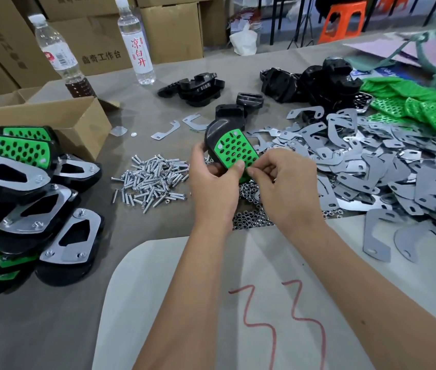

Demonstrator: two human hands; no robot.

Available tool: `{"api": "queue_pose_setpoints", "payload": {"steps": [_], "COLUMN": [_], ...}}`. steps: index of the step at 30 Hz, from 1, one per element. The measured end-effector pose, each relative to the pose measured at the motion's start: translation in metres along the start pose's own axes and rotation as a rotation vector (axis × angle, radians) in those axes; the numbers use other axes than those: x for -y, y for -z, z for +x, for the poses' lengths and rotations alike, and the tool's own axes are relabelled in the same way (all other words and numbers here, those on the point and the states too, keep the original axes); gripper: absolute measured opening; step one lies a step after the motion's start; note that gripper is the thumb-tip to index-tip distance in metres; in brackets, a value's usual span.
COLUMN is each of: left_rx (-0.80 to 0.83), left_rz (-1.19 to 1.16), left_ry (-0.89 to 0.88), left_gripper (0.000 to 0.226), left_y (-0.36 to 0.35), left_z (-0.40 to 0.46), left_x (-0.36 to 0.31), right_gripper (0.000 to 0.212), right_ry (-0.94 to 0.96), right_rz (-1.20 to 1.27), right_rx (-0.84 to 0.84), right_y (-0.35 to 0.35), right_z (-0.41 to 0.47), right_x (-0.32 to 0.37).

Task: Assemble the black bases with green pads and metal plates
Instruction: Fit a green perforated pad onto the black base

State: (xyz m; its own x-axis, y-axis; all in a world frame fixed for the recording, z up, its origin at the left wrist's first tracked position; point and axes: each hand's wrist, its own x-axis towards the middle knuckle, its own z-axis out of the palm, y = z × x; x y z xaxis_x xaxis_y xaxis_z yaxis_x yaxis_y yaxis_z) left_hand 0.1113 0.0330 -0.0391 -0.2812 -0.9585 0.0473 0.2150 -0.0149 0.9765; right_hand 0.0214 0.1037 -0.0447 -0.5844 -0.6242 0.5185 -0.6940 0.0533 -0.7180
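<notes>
My left hand (212,180) grips a black base (218,132) held up over the table, thumb lying on the green perforated pad (235,149) that sits in it. My right hand (282,180) pinches the near edge of that green pad with fingertips curled. Loose black bases (315,81) lie piled at the back, green pads (419,102) heap at the far right, and grey metal plates (371,169) spread across the right side. Finished units (24,188) with pads and plates are stacked at the left.
A pile of screws (152,177) lies left of my hands and nuts (251,206) lie beneath them. An open cardboard box (51,116) and two bottles (136,41) stand at the back left. A white sheet (211,303) with red marks covers the near table.
</notes>
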Motion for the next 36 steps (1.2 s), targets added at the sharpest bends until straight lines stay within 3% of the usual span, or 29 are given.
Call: {"api": "queue_pose_setpoints", "payload": {"steps": [3, 7, 10, 13, 16, 22, 26, 29, 33, 36], "left_rx": [0.016, -0.006, -0.012, -0.006, -0.014, 0.025, 0.093, 0.095, 0.144, 0.057], "left_rz": [-0.058, -0.206, -0.249, -0.260, -0.232, -0.187, -0.261, -0.291, -0.312, -0.498], "left_ry": [0.000, 0.044, 0.087, 0.085, 0.074, 0.164, 0.265, 0.317, 0.420, 0.474], "left_gripper": [0.050, 0.045, 0.044, 0.040, 0.033, 0.026, 0.044, 0.051, 0.035, 0.038], "left_y": [-0.005, -0.004, -0.004, -0.005, -0.004, -0.010, -0.014, -0.010, -0.006, -0.009], "left_z": [-0.002, 0.000, 0.000, -0.001, -0.002, -0.008, -0.011, -0.009, -0.006, -0.004], "left_x": [-0.003, -0.008, -0.008, -0.010, -0.012, -0.011, -0.019, -0.023, -0.023, -0.021], "right_gripper": [0.015, 0.011, 0.022, 0.022, 0.009, 0.011, 0.020, 0.027, 0.047, 0.038], "right_ry": [-0.173, -0.266, -0.387, -0.439, -0.334, -0.268, 0.093, 0.224, 0.110, -0.029], "right_rz": [0.194, 0.593, 0.699, 0.763, 0.676, 0.354, -0.033, -0.158, -0.109, -0.183], "right_rx": [0.050, 0.110, 0.091, 0.189, 0.274, 0.144, 0.073, 0.130, 0.389, 0.522], "right_y": [0.002, 0.009, 0.009, 0.008, 0.006, 0.006, 0.015, 0.025, 0.045, 0.081], "right_z": [0.002, 0.004, 0.006, 0.008, 0.007, 0.005, 0.006, 0.008, 0.014, 0.027], "right_x": [-0.004, -0.003, -0.007, -0.008, -0.005, -0.004, 0.008, 0.017, 0.028, 0.019]}}
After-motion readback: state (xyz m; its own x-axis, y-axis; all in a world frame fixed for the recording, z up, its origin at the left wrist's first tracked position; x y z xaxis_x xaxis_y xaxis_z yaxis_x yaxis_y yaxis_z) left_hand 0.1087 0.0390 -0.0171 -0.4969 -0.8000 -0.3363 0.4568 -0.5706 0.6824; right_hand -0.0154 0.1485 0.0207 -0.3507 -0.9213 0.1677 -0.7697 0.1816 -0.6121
